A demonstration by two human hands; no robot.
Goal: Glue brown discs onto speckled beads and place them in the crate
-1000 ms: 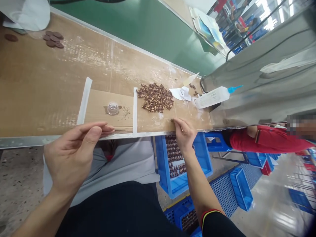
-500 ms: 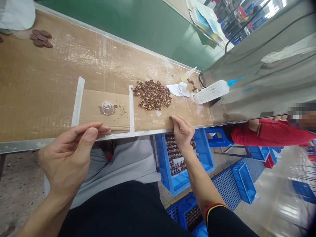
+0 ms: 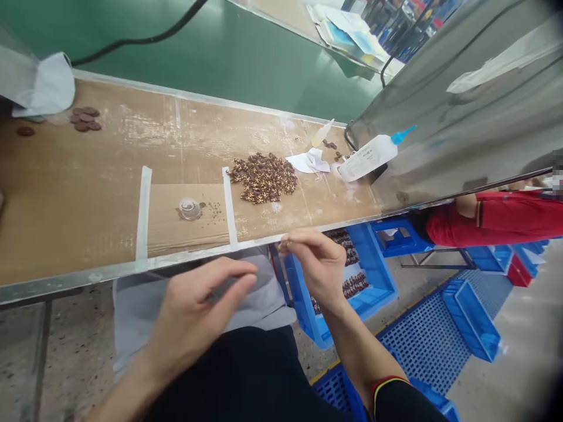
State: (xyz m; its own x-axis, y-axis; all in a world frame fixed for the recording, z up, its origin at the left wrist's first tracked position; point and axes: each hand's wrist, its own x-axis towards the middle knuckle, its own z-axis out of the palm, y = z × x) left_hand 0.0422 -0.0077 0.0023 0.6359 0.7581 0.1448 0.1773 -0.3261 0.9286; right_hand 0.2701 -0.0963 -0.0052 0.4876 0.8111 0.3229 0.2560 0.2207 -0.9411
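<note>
My right hand (image 3: 317, 261) is closed in a pinch just in front of the table edge. Between its fingertips is a small brown-and-gold piece (image 3: 284, 245), its shape partly covered by the fingers. Lower and to the left, my left hand (image 3: 200, 302) holds its thumb and index finger together at the tips; whatever they may grip is too small to make out. A pile of similar small brown-and-gold pieces (image 3: 264, 179) lies on the cardboard-covered table (image 3: 109, 223). Left of the pile, a small clear round dish (image 3: 190, 209) sits between two white tape strips, with dark specks beside it.
A white bottle with a blue nozzle (image 3: 369, 158) leans at the right, near crumpled white paper (image 3: 310, 161). Brown discs (image 3: 85, 119) lie at the far left. A blue crate (image 3: 378, 281) holding rows of pieces stands below the table. A person in red (image 3: 519, 220) is at the right.
My right hand has drawn back from over the table to its front edge. My left hand has moved right, towards it, with thumb and index tips brought together. The view has shifted slightly.
</note>
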